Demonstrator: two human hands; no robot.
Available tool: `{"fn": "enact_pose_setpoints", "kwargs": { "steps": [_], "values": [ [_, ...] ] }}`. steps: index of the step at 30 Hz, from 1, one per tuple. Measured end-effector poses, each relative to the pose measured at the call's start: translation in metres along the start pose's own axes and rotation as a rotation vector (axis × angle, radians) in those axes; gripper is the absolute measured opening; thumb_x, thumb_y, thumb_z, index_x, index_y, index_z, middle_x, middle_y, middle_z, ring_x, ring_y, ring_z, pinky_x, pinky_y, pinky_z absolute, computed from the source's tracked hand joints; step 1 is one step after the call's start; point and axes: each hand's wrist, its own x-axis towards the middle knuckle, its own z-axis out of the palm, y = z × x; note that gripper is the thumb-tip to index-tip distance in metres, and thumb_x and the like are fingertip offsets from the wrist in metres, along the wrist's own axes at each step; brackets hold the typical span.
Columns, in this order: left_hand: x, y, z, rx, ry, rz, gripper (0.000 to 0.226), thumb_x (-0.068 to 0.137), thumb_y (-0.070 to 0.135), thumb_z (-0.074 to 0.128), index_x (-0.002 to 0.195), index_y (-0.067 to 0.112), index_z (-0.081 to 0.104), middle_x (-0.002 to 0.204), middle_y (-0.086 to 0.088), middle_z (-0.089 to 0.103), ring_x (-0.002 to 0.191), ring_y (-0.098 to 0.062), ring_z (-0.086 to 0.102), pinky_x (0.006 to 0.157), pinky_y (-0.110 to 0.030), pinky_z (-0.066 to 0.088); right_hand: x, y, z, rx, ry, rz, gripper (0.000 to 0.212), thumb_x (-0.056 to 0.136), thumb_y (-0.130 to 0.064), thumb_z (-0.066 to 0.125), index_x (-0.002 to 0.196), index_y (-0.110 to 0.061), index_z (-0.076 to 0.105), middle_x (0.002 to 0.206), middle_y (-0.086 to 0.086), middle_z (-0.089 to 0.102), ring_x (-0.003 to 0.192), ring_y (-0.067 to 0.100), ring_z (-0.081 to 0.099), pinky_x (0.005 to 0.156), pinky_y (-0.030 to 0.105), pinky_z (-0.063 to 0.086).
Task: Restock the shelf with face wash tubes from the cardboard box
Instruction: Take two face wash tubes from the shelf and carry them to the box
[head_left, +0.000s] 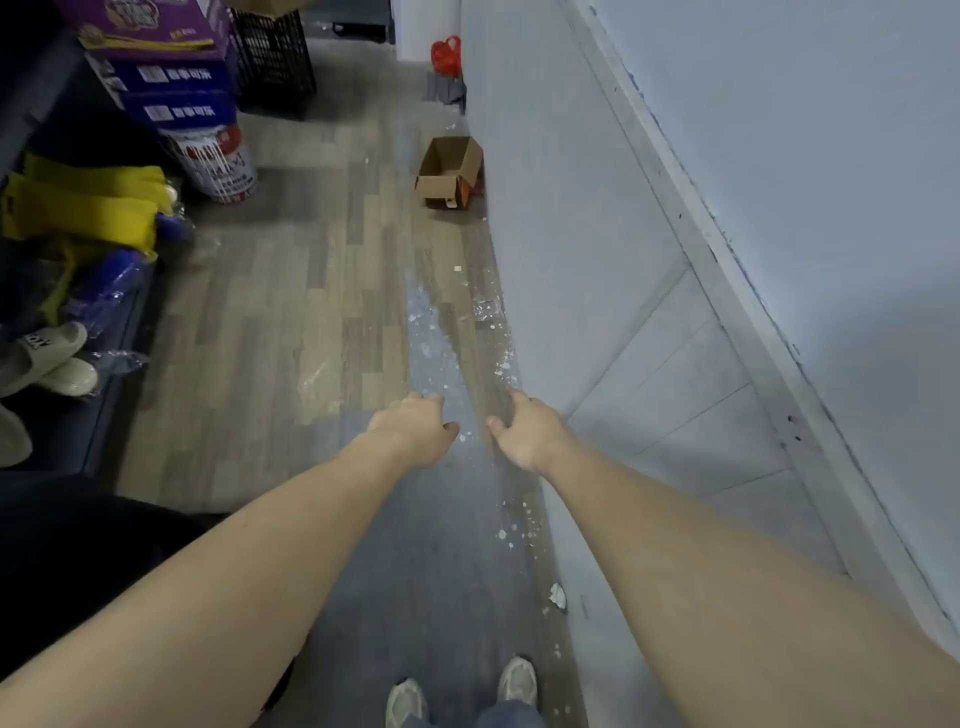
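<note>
A small open cardboard box (449, 169) stands on the wooden floor against the foot of the grey wall, far ahead of me. Its inside looks dark and no tubes can be made out in it. My left hand (415, 428) and my right hand (524, 434) are stretched forward side by side over the floor, well short of the box. Both have loosely curled fingers and hold nothing. No shelf with face wash is in sight.
A grey wall (675, 234) runs along the right. On the left stand stacked cartons (171, 88), a bucket (221, 161), a black crate (272, 57), yellow bags (83, 208) and slippers (47, 358). White debris (441, 338) dots the floor. My shoes (462, 696) show below.
</note>
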Motion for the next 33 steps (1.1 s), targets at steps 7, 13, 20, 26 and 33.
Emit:
{"fn": "enact_pose_setpoints", "kwargs": {
  "steps": [7,13,20,26,33],
  "values": [
    [0.017,-0.011,-0.023,0.028,0.000,0.020,0.054,0.100,0.043,0.037,0.146,0.015,0.035,0.140,-0.011,0.044,0.126,-0.031,0.046,0.097,-0.044,0.043,0.018,-0.021,-0.012,0.022,0.040,0.022,0.056,0.101,-0.041,0.042,0.149,-0.016,0.031,0.148,0.009,0.043,0.133,0.031,0.044,0.105,0.040,0.040],
    [0.051,-0.020,-0.055,0.035,0.007,0.016,0.056,0.100,0.044,0.037,0.148,0.015,0.032,0.143,-0.011,0.041,0.129,-0.031,0.043,0.101,-0.045,0.042,0.056,-0.040,-0.033,0.031,0.050,0.006,0.056,0.101,-0.042,0.042,0.150,-0.017,0.030,0.148,0.009,0.043,0.133,0.031,0.043,0.105,0.040,0.040],
    [0.140,-0.025,-0.102,0.016,0.007,-0.041,0.055,0.099,0.045,0.038,0.145,0.014,0.036,0.138,-0.013,0.045,0.124,-0.033,0.046,0.101,-0.047,0.043,0.155,-0.057,-0.075,0.031,0.019,-0.028,0.058,0.101,-0.041,0.042,0.152,-0.017,0.028,0.150,0.009,0.041,0.134,0.032,0.044,0.107,0.040,0.039],
    [0.214,-0.035,-0.149,-0.016,0.013,-0.126,0.058,0.098,0.045,0.039,0.146,0.013,0.035,0.142,-0.013,0.044,0.132,-0.032,0.040,0.105,-0.046,0.039,0.241,-0.082,-0.116,0.003,-0.028,-0.083,0.057,0.101,-0.040,0.042,0.151,-0.017,0.029,0.150,0.012,0.042,0.135,0.033,0.043,0.108,0.037,0.038],
    [0.261,-0.062,-0.203,-0.075,0.037,-0.204,0.057,0.099,0.042,0.041,0.146,0.012,0.036,0.143,-0.015,0.042,0.129,-0.034,0.045,0.102,-0.040,0.039,0.317,-0.130,-0.150,-0.052,-0.070,-0.147,0.057,0.100,-0.042,0.044,0.150,-0.017,0.031,0.146,0.013,0.047,0.132,0.033,0.046,0.105,0.038,0.041]
  ]
}}
